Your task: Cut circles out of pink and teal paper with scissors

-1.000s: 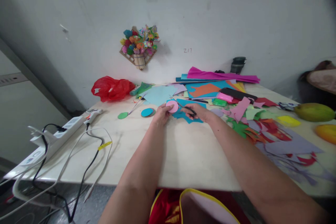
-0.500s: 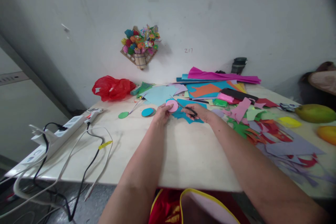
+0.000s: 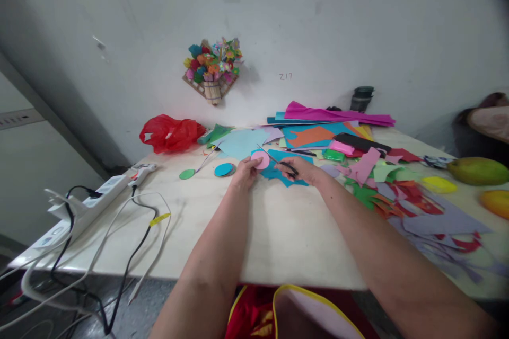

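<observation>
Between the thumb and fingers of my left hand [image 3: 246, 170] is a pink paper circle [image 3: 261, 160], held up a little above the table. My right hand [image 3: 297, 167] grips black-handled scissors [image 3: 287, 163], their blades pointing up and left at the circle's right edge. Whether the blades touch the paper I cannot tell. Beneath both hands lies a jagged piece of blue paper [image 3: 292, 181]. Left of my left hand a stack of circles with a blue one on top [image 3: 223, 170] rests on the table, and farther left is a green circle [image 3: 186, 174].
Colourful paper scraps [image 3: 421, 206] cover the table's right side, near a green mango [image 3: 477, 170]. Rolled magenta paper [image 3: 338, 114] lies at the back. A red plastic bag [image 3: 170, 135] sits back left. A power strip [image 3: 91, 204] with cables runs along the left edge.
Hardly anything differs. The pink circle and the scissors have shifted very slightly; both hands keep their hold.
</observation>
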### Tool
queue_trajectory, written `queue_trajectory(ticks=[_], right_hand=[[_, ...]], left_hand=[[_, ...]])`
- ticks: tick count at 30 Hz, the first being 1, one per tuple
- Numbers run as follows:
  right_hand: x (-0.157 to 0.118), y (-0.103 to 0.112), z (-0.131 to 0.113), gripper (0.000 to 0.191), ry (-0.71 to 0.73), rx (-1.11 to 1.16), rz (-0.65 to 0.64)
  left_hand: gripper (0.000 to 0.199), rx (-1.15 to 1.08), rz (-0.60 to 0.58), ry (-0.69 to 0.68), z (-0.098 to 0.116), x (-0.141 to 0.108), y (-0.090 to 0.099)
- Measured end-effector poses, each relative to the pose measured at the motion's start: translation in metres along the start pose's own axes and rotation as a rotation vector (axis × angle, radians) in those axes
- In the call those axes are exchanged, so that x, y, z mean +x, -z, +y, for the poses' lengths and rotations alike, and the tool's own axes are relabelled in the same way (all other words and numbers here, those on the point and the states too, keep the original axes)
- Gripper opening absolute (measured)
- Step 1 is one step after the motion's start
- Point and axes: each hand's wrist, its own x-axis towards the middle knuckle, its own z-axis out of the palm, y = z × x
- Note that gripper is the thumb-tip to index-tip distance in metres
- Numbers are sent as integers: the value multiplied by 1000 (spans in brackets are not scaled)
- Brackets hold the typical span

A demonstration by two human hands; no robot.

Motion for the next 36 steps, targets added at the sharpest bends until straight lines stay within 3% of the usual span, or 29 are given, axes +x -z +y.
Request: queue_trajectory(ticks=[10, 36], right_hand=[[-2, 0, -3, 33, -4, 0, -12], [-3, 0, -2, 36, 9, -26, -16]], left_hand=[[18, -9, -1, -4, 1, 0, 0], [18, 49, 31, 5, 1, 2, 2]])
